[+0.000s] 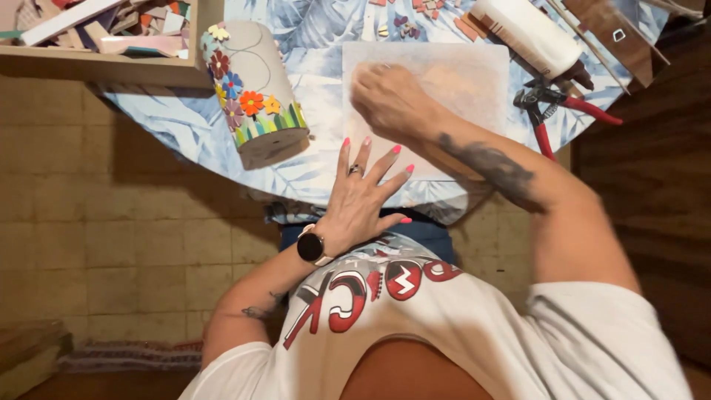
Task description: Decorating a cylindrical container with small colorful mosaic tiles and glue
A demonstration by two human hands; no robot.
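Pale square board (pixel 474 81), left hand (pixel 363 196) flat on edge, right hand (pixel 389 96) curled atop

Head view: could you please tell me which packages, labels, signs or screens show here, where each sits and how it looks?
Smartwatch: on the left wrist, round, black dark screen, pale band.
White roll: top right on the table, cylindrical, possibly wrapped; no label discernible.
Wooden tray: top left, rectangular, holding mixed tile pieces.
No signs visible.
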